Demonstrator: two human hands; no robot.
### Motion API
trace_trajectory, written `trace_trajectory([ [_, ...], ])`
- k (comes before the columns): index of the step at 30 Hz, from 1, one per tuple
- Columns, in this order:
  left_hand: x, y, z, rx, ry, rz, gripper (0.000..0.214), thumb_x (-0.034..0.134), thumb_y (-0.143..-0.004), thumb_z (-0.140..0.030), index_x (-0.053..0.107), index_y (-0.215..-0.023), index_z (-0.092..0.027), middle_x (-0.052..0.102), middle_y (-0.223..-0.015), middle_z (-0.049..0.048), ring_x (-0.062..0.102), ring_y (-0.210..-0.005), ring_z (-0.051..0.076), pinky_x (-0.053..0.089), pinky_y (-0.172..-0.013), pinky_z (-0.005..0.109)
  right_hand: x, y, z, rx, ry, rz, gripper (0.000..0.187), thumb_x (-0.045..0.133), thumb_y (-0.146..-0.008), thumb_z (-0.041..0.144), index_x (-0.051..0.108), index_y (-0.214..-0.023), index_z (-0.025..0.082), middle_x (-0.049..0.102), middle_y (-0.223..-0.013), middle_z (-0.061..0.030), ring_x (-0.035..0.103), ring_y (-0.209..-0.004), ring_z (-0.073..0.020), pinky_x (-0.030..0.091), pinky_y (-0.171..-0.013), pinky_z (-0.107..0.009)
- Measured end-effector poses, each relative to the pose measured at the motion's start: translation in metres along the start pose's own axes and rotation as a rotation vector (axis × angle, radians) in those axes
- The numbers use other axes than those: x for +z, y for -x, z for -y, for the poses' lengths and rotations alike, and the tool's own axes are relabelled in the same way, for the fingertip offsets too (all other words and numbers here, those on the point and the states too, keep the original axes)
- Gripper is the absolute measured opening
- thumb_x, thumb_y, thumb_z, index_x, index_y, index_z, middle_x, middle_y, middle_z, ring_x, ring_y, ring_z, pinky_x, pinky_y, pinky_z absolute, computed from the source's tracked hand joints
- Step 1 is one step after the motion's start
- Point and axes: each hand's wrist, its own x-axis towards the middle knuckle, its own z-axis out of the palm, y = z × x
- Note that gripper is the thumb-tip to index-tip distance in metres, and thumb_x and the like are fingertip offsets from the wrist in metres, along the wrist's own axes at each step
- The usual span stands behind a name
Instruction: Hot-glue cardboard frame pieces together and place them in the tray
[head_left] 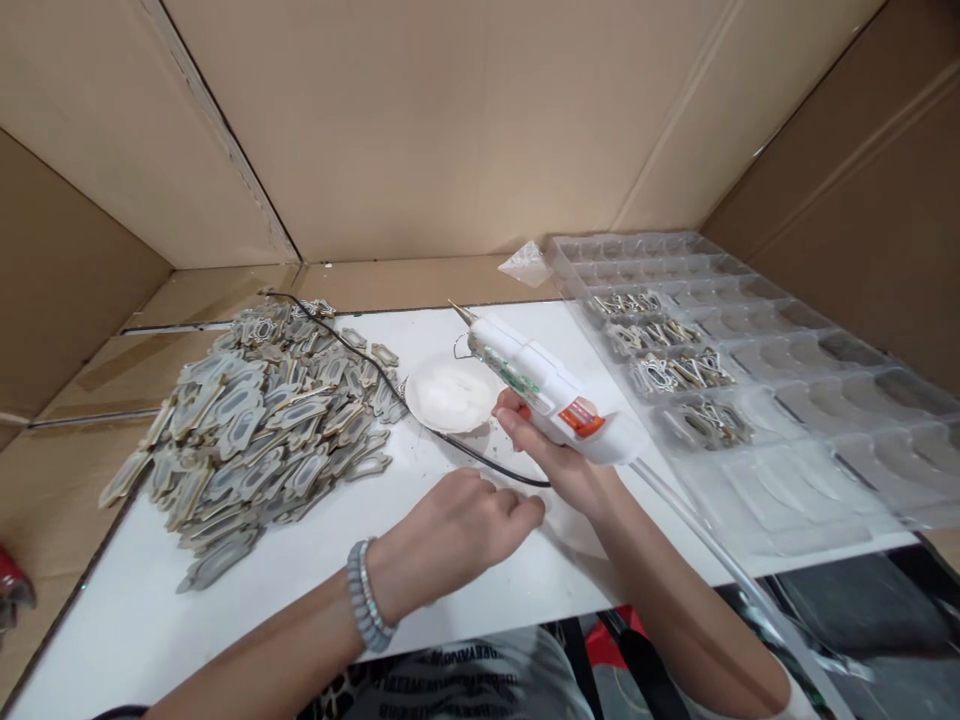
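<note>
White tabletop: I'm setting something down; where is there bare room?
Bare: white tabletop between heaped grey metal frames and left forearm; a narrow strip between white needle-tipped tool and clear plastic compartment tray. Crowded: under frames and tray; mid-table, with left hand, right hand, round white dish and black cable.

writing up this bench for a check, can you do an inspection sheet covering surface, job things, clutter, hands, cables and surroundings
Surface: white table, with small specks near the round white dish
Job things: glue gun held up; heap of metal frames at left; clear tray at right, metal pieces in four compartments
Clutter: plastic scrap behind the table
Left hand: fingers curled, nothing visible in it
Right hand: holds the glue gun, nozzle pointing up and left
Cables: black cable runs over the heap and past the dish; plug not visible
Surroundings: cardboard walls at back and sides
Other people: nothing seen
</note>
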Motion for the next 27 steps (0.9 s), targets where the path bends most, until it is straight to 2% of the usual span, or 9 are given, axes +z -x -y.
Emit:
trace_trajectory([
  [2, -0.011, 0.009, 0.008, -0.020, 0.021, -0.040, 0.021, 0.051, -0.081, -0.005, 0.057, -0.097, -0.018, 0.061, -0.062, -0.0019, 0.059, -0.056, 0.018, 0.050, -0.056, 0.030, 0.000, -0.001, 0.000, -0.006, 0.015, -0.001, 0.030, 0.058, -0.077, 0.047, 0.043, -0.065, 0.023, 0.042, -0.060, 0.0027, 0.040, -0.056, -0.0137, 0.041, -0.053, -0.031],
  [4, -0.029, 0.020, 0.021, -0.085, 0.071, -0.150, 0.026, 0.055, -0.078, -0.009, 0.059, -0.102, -0.019, 0.061, -0.063, -0.0009, 0.061, -0.061, 0.019, 0.050, -0.057, 0.029, -0.002, -0.002, 0.000, -0.028, 0.034, 0.007, 0.030, 0.057, -0.078, 0.046, 0.044, -0.065, 0.023, 0.043, -0.060, 0.0023, 0.042, -0.057, -0.0143, 0.042, -0.054, -0.031],
  [7, -0.058, 0.035, 0.044, -0.212, 0.141, -0.347, 0.027, 0.060, -0.079, -0.012, 0.062, -0.104, -0.022, 0.067, -0.082, 0.0032, 0.065, -0.075, 0.017, 0.054, -0.063, 0.026, -0.003, -0.003, -0.003, -0.059, 0.070, 0.017, 0.031, 0.055, -0.080, 0.046, 0.042, -0.064, 0.024, 0.044, -0.061, 0.0018, 0.044, -0.057, -0.0146, 0.039, -0.053, -0.030],
  [9, -0.073, 0.044, 0.059, -0.218, 0.130, -0.483, 0.027, 0.066, -0.077, -0.013, 0.063, -0.102, -0.022, 0.071, -0.093, 0.0043, 0.069, -0.089, 0.018, 0.058, -0.076, 0.026, -0.002, -0.004, -0.006, -0.107, 0.106, 0.033, 0.032, 0.055, -0.082, 0.045, 0.042, -0.063, 0.023, 0.043, -0.060, 0.0024, 0.043, -0.056, -0.0138, 0.038, -0.053, -0.030],
  [12, -0.084, 0.056, 0.072, -0.209, 0.064, -0.609, 0.022, 0.070, -0.077, -0.013, 0.064, -0.095, -0.023, 0.074, -0.089, 0.0009, 0.071, -0.085, 0.015, 0.059, -0.080, 0.024, 0.000, -0.002, -0.008, -0.242, 0.161, 0.033, 0.035, 0.058, -0.085, 0.038, 0.038, -0.060, 0.023, 0.042, -0.060, 0.0031, 0.042, -0.054, -0.0119, 0.036, -0.052, -0.028],
  [14, -0.086, 0.062, 0.075, -0.225, 0.013, -0.640, 0.015, 0.070, -0.079, -0.013, 0.063, -0.089, -0.022, 0.074, -0.085, -0.0004, 0.072, -0.081, 0.014, 0.059, -0.078, 0.023, 0.001, 0.002, -0.008, -0.318, 0.168, 0.010, 0.030, 0.060, -0.086, 0.029, 0.043, -0.062, 0.022, 0.047, -0.065, 0.0020, 0.045, -0.056, -0.0116, 0.036, -0.051, -0.026],
  [16, -0.086, 0.066, 0.076, -0.232, -0.031, -0.653, 0.012, 0.069, -0.080, -0.012, 0.063, -0.085, -0.022, 0.074, -0.083, -0.0011, 0.072, -0.079, 0.013, 0.060, -0.078, 0.023, 0.002, 0.005, -0.009, -0.383, 0.162, 0.052, 0.015, 0.060, -0.085, 0.018, 0.053, -0.072, 0.021, 0.055, -0.072, 0.0012, 0.051, -0.059, -0.0112, 0.038, -0.051, -0.024],
  [19, -0.084, 0.072, 0.076, -0.250, -0.067, -0.683, 0.010, 0.065, -0.082, -0.011, 0.063, -0.083, -0.021, 0.073, -0.079, -0.0023, 0.072, -0.078, 0.012, 0.061, -0.081, 0.024, 0.002, 0.007, -0.013, -0.508, 0.179, 0.152, 0.019, 0.056, -0.084, 0.006, 0.054, -0.073, 0.021, 0.058, -0.076, 0.0015, 0.052, -0.059, -0.0100, 0.041, -0.052, -0.022],
  [27, -0.074, 0.082, 0.084, -0.257, -0.253, -0.627, 0.018, 0.072, -0.076, -0.008, 0.063, -0.087, -0.020, 0.075, -0.083, 0.0015, 0.072, -0.079, 0.017, 0.060, -0.079, 0.029, 0.011, 0.005, -0.029, -0.641, 0.232, 0.257, 0.016, 0.051, -0.091, 0.016, 0.063, -0.081, 0.019, 0.064, -0.080, -0.0043, 0.061, -0.066, -0.0145, 0.046, -0.055, -0.025],
])
